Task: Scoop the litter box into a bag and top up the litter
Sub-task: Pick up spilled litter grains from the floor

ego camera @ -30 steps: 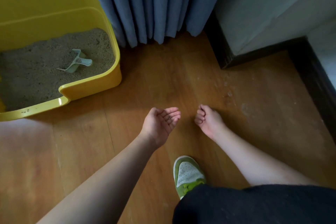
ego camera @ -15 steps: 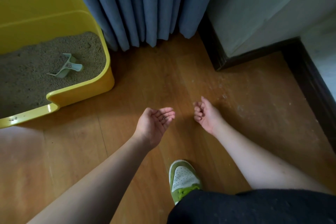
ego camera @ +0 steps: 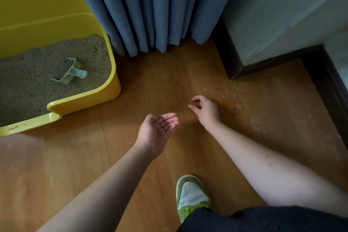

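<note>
Left hand (ego camera: 157, 132) cupped palm-up, holding a few stray grains; right hand (ego camera: 206, 110) loosely curled, empty, above the floor (ego camera: 244, 118). Litter box (ego camera: 79, 98) with scoop (ego camera: 70, 73) lies beyond the left hand. Best pinch remaining grains singly, keeping the palm level.

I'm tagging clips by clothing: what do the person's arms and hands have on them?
Nothing shows on either: the left hand and right hand are bare, with no gloves, rings or watch visible, and both forearms are bare to the frame edge, with no sleeves in view.
</note>
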